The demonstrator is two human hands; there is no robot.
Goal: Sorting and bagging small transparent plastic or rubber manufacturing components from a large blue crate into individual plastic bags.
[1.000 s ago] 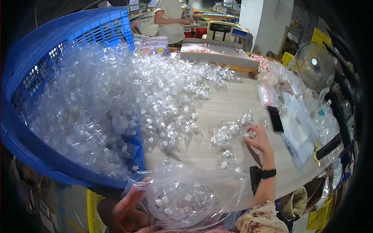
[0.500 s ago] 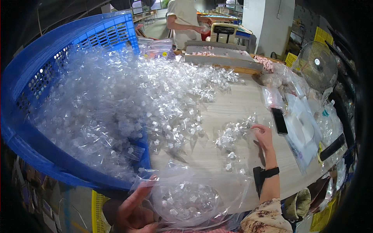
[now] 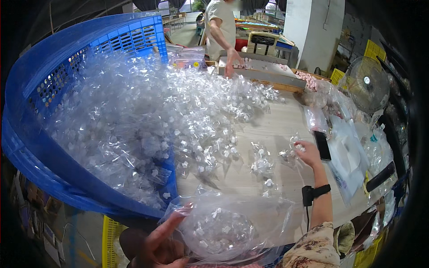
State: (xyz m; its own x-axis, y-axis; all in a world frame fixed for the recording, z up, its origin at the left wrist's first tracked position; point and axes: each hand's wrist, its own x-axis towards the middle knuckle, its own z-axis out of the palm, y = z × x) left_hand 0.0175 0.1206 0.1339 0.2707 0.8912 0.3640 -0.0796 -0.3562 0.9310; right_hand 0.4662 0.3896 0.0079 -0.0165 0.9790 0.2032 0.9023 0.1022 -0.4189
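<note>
My left hand (image 3: 163, 243) is closed at the left edge of a large clear plastic bag (image 3: 263, 214), near the table's front edge. Inside the bag lies a heap of small clear packets with white flower-shaped pieces. My right hand (image 3: 309, 154) is farther out to the right, its fingertips pinched on small clear packets (image 3: 288, 154) just above the table. Between my hands a short row of similar packets (image 3: 262, 161) lies on the wood. A big mound of the same packets (image 3: 196, 116) spills from a blue basket (image 3: 89, 196) onto the table (image 3: 259, 125).
A black phone (image 3: 321, 145) and white plastic sheets (image 3: 346, 152) lie right of my hand. Beyond them stands a fan (image 3: 367, 82). Across the table a person's hand (image 3: 231, 61) reaches to the mound, beside a grey tray (image 3: 268, 76) with pink pieces.
My right hand has moved a little right relative to the row, and some packets are now apart from it. The person opposite has stretched a hand down to the mound. The view has shifted slightly.
</note>
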